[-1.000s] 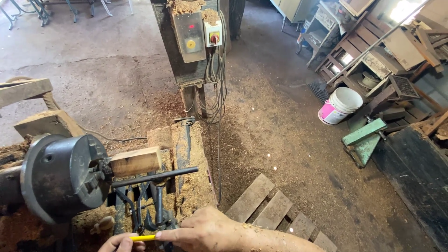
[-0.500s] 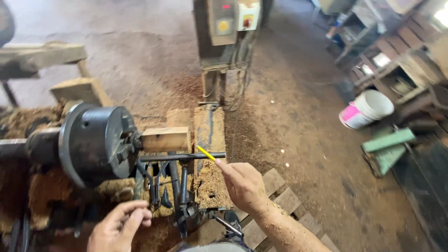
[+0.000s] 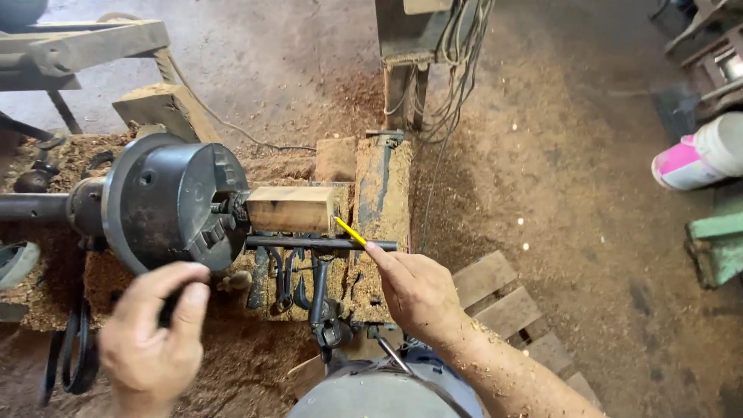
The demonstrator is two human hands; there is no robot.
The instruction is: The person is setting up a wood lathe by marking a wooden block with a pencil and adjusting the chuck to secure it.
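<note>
A short square wooden block (image 3: 290, 209) is clamped in the big dark chuck (image 3: 170, 201) of a wood lathe. My right hand (image 3: 418, 290) holds a yellow pencil (image 3: 350, 231) whose tip touches the free right end of the block. Just below the block runs a dark metal tool rest bar (image 3: 317, 243). My left hand (image 3: 155, 337) is at the lower edge of the chuck, fingers curled on its rim.
Sawdust covers the lathe bed (image 3: 379, 193) and the floor. A machine post with hanging cables (image 3: 441, 85) stands behind. Wooden pallet slats (image 3: 503, 302) lie by my right arm. A white and pink bucket (image 3: 696, 155) and green part (image 3: 716, 240) sit at right.
My view has dropped closer to the lathe. My right hand brought the pencil up to the block's end. My left hand rose from below to the chuck's rim.
</note>
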